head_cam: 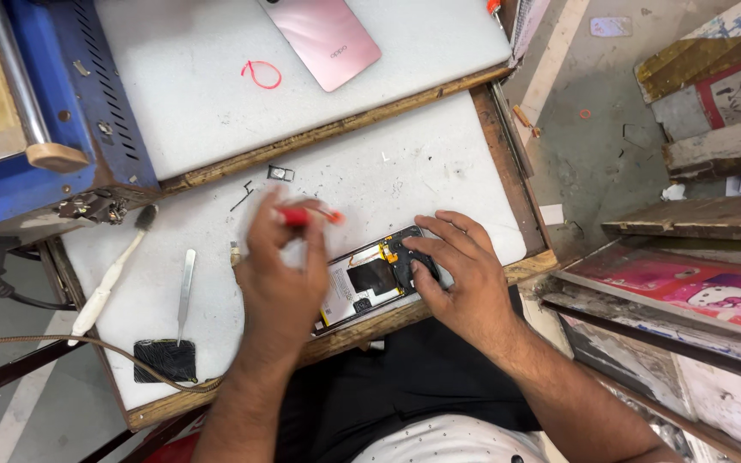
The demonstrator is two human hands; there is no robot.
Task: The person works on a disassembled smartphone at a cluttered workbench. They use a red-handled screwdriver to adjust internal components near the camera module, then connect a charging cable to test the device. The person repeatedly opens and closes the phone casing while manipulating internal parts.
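An opened phone (370,279) lies face down near the table's front edge, its back cover off and its black and gold insides showing. My right hand (460,274) rests on the phone's upper end, fingers spread and pressing it down. My left hand (280,274) hovers just left of the phone, fingers pinched around a small red-handled screwdriver (306,216) held above the table. The pink back cover (323,39) lies on the raised white board at the rear.
A white toothbrush (109,274), metal tweezers (184,291) and a black pad (165,360) lie at the left of the white worktop (405,171). A small SIM tray (280,173) sits near the back. A blue machine (36,103) stands at the rear left. Wooden boards clutter the floor at right.
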